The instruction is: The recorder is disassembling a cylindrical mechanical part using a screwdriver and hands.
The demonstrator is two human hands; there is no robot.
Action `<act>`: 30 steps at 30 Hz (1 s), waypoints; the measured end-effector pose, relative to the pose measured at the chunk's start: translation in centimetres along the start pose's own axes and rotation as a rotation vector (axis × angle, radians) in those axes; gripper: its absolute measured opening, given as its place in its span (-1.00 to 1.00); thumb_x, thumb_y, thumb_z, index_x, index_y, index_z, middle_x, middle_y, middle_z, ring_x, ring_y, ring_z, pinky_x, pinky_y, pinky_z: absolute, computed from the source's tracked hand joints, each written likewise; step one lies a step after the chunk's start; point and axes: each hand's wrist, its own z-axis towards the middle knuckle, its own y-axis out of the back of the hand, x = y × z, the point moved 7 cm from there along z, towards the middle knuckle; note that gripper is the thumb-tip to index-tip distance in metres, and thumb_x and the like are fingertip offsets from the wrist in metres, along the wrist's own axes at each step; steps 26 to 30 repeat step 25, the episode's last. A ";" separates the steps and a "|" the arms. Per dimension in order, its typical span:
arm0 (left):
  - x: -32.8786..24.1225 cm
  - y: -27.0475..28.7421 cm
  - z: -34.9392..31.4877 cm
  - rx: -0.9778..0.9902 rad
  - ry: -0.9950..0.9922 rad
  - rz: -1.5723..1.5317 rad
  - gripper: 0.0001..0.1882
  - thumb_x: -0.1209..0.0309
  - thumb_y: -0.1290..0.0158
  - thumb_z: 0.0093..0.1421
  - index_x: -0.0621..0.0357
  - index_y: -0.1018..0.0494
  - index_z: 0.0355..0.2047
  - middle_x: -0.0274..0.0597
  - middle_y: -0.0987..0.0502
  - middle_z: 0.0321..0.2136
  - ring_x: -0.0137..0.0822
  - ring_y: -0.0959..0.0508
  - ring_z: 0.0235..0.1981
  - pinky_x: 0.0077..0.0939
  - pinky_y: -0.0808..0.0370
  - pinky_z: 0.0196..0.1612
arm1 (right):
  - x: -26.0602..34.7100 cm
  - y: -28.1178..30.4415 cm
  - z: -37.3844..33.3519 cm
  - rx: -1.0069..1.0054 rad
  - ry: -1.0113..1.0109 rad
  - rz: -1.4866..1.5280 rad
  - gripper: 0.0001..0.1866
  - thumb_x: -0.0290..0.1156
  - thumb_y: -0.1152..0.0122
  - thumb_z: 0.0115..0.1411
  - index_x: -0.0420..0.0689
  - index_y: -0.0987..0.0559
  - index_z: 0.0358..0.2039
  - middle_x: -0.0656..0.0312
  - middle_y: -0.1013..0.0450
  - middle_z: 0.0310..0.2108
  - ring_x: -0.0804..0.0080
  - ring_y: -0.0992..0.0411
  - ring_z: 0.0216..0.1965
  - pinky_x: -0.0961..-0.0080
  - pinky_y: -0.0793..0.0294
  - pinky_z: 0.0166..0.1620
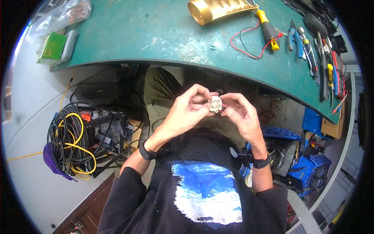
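Between my two hands, above my lap and just off the bench's near edge, is a small white part (215,103) with a roundish body, a little tab at its lower end and a metallic-looking pattern on its face. My left hand (187,108) pinches it from the left between thumb and fingers. From the other side my right hand (243,115) closes its thumb and fingertips at the part's edge, where a small red and dark bit (222,111) shows. What that bit is, I cannot make out.
The green bench (128,39) carries a gold cylinder (206,12), a yellow-black screwdriver (267,29), red and black leads (249,54), blue-handled pliers (295,41) and a green box (52,46). Coiled black and yellow cables (72,136) lie at left; blue cases (309,171) stand at right.
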 end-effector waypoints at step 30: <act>-4.0 -1.0 -0.7 -0.025 -0.408 0.730 -0.76 0.50 -0.30 0.17 0.22 -0.62 -0.14 -0.10 -0.64 -0.14 -0.19 -0.64 -0.08 -0.35 -0.56 0.03 | -3.2 0.0 0.1 0.069 -0.113 0.459 -0.61 -0.42 -0.22 0.39 -0.25 -0.44 0.17 0.11 -0.52 0.02 0.38 -0.53 0.05 0.39 -0.55 0.14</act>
